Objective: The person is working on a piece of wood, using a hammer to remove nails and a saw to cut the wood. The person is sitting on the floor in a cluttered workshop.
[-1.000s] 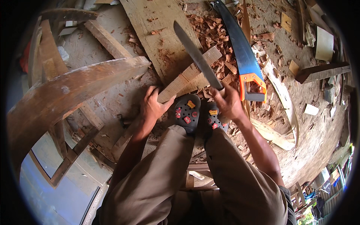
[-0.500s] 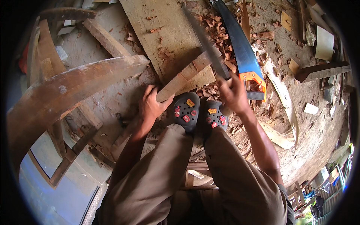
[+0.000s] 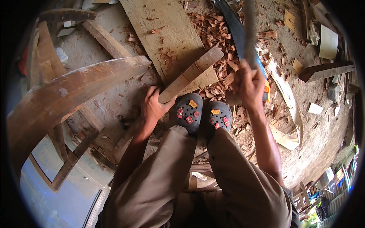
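My left hand (image 3: 153,106) is closed round the near end of a wooden block (image 3: 192,74), which leans up and away to the right. The block rests across a wide plank (image 3: 167,41) lying on the ground, and a few cut lines cross its upper face. My right hand (image 3: 249,85) grips a machete (image 3: 249,32), its long blade pointing away from me and blurred by motion. Partly hidden behind that blade and hand lies a handsaw (image 3: 234,28) with an orange and black handle.
My dark clogs (image 3: 189,112) stand just short of the plank's near end. Reddish wood chips (image 3: 213,32) cover the ground beyond. A thick curved timber (image 3: 83,85) reaches in from the left. At right lie a pale bark strip (image 3: 287,97) and a dark wood offcut (image 3: 327,71).
My right hand has moved right, bringing the machete away from the block and swinging its blade upright over the handsaw. My left hand and the block stay put.
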Tool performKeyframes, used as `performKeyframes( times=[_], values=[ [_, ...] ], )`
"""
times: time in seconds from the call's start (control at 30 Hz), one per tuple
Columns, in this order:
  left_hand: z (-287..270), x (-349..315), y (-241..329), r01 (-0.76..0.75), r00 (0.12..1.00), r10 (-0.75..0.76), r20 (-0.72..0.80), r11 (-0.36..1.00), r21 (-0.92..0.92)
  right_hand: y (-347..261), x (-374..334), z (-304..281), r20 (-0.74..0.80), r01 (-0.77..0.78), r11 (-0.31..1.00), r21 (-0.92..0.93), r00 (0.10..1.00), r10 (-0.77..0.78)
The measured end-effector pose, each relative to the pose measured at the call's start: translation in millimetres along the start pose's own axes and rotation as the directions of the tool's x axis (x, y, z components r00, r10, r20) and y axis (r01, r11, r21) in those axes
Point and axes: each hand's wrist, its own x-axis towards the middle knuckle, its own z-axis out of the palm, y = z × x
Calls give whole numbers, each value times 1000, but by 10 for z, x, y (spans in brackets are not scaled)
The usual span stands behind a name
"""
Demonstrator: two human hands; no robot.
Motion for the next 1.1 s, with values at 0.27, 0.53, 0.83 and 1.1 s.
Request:
performKeyframes(
  times=[0.27, 0.53, 0.83, 1.1],
  values=[
    [8, 16, -26, -14, 1000, 14, 9, 998, -58, 47, -238, 117, 153, -166, 677, -717, 910, 385],
    [3, -12, -23, 46, 998, -48, 47, 998, 35, -38, 2, 37, -48, -191, 945, -267, 982, 185],
    [-1, -16, -15, 60, 996, -61, 61, 998, 17, -13, 58, -47, 38, -114, 983, -141, 992, 120],
    [-7, 2, -32, 41, 998, -40, 52, 999, -3, 107, -235, 154, 271, -66, 767, -639, 913, 304]
  ],
)
